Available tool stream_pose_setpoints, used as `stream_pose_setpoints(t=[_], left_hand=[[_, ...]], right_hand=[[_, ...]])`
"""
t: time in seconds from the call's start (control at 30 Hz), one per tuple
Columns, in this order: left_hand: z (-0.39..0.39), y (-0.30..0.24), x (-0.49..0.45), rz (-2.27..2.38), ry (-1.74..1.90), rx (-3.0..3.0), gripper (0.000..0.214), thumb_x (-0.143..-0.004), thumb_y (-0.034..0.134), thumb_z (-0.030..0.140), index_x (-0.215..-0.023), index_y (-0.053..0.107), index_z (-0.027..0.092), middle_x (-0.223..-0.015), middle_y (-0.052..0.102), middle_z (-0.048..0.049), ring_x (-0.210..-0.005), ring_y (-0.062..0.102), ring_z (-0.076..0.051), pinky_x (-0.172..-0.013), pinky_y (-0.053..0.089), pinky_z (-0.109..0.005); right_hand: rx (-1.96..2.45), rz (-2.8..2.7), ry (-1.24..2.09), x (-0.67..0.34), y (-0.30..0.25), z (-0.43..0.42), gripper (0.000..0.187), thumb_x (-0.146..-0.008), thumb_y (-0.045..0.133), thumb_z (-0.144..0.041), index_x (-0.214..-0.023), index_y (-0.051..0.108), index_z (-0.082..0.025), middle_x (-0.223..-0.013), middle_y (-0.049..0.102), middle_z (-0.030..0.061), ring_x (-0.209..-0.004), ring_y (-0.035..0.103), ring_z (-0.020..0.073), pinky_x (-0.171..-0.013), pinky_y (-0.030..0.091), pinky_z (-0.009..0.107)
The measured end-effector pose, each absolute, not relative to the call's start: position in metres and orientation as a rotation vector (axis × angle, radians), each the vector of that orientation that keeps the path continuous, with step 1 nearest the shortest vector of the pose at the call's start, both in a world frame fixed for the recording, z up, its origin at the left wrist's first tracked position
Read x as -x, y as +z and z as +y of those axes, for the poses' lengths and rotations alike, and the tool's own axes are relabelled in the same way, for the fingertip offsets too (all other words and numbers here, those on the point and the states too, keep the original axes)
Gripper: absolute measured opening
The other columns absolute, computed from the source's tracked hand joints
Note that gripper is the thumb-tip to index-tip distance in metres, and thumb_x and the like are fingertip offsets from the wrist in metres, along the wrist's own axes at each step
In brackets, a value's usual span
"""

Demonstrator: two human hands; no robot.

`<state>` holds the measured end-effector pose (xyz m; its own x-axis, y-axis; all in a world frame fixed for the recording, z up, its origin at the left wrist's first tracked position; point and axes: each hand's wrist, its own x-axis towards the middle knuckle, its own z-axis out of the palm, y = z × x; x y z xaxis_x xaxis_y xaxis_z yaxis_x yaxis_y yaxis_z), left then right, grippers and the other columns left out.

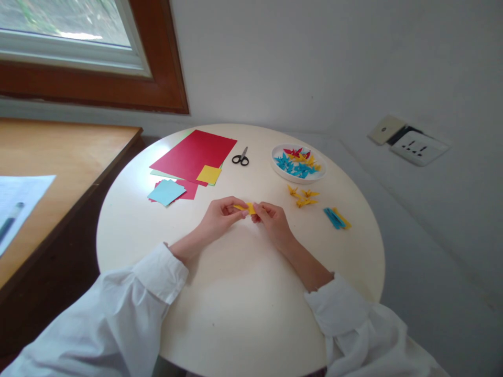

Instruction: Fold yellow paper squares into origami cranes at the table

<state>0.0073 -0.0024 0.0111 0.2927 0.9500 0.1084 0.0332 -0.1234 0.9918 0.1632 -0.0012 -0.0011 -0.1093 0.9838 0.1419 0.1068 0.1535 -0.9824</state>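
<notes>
A small folded piece of yellow paper is pinched between both hands over the middle of the round white table. My left hand grips its left side with thumb and fingers. On the other side, my right hand is closed on the right edge, its thumb on top. Fingers hide much of the paper, so its exact shape is hard to make out. Just right of the hands lie several yellow paper cranes. Farther right are blue and yellow folded paper strips.
A white dish of blue, yellow and red paper cranes stands at the back right. Black-handled scissors lie left of it. Red sheets, light-blue squares and a yellow square lie back left. A wooden desk adjoins.
</notes>
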Motion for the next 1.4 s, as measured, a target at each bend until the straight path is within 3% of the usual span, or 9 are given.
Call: stream_pose_setpoints(t=[0.13,0.23,0.53,0.7,1.03,1.4], left_hand=[[-0.0017,0.0114,-0.007,1.041,1.079,-1.478,0.017,-0.07,0.063,0.027,-0.081,0.062,0.014,-0.078,0.066,-0.0056,-0.07,0.062,-0.015,-0.063,0.047,-0.026],[-0.0028,0.0134,-0.0068,1.034,1.089,-1.467,0.018,-0.072,0.062,0.029,-0.08,0.061,0.014,-0.076,0.066,-0.0051,-0.069,0.061,-0.015,-0.062,0.046,-0.026],[-0.0041,0.016,-0.0087,0.976,1.136,-1.423,0.016,-0.073,0.062,0.031,-0.075,0.062,0.014,-0.072,0.064,-0.0025,-0.068,0.059,-0.013,-0.065,0.046,-0.026],[-0.0045,0.0161,-0.0093,1.006,1.154,-1.435,0.013,-0.073,0.062,0.029,-0.072,0.062,0.016,-0.068,0.062,-0.0001,-0.066,0.057,-0.012,-0.063,0.045,-0.024],[-0.0052,0.016,-0.0105,0.981,1.178,-1.425,0.02,-0.069,0.066,0.033,-0.079,0.064,0.015,-0.079,0.067,-0.0045,-0.071,0.061,-0.014,-0.067,0.047,-0.026],[-0.0056,0.0153,-0.0107,1.059,1.191,-1.456,0.013,-0.069,0.064,0.028,-0.072,0.063,0.015,-0.072,0.066,-0.0028,-0.068,0.059,-0.014,-0.064,0.046,-0.026]], right_hand=[[1.06,-1.27,1.206,-0.1628,-0.0037,0.0001,0.032,-0.069,0.06,-0.049,-0.075,0.056,-0.018,-0.059,0.059,-0.0021,-0.054,0.054,0.0104,-0.054,0.04,0.024],[0.971,-1.241,1.258,-0.1621,-0.0021,-0.0016,0.038,-0.064,0.067,-0.043,-0.091,0.053,-0.02,-0.066,0.063,-0.0025,-0.059,0.06,0.0115,-0.056,0.043,0.024],[0.957,-1.272,1.169,-0.1596,0.0031,-0.0052,0.025,-0.061,0.071,-0.037,-0.075,0.062,-0.019,-0.074,0.068,0.0012,-0.071,0.064,0.0158,-0.07,0.051,0.032],[0.952,-1.248,1.159,-0.1576,0.004,-0.0063,0.015,-0.061,0.071,-0.029,-0.07,0.063,-0.021,-0.071,0.068,0.0,-0.07,0.064,0.0156,-0.071,0.051,0.031],[1.004,-1.29,1.022,-0.1563,0.0007,-0.005,0.018,-0.063,0.07,-0.034,-0.069,0.064,-0.019,-0.071,0.069,0.0027,-0.067,0.063,0.0156,-0.068,0.052,0.031],[0.994,-1.346,0.99,-0.1559,-0.0021,-0.0053,0.018,-0.066,0.068,-0.035,-0.072,0.062,-0.018,-0.073,0.066,0.003,-0.071,0.062,0.0155,-0.071,0.052,0.03]])
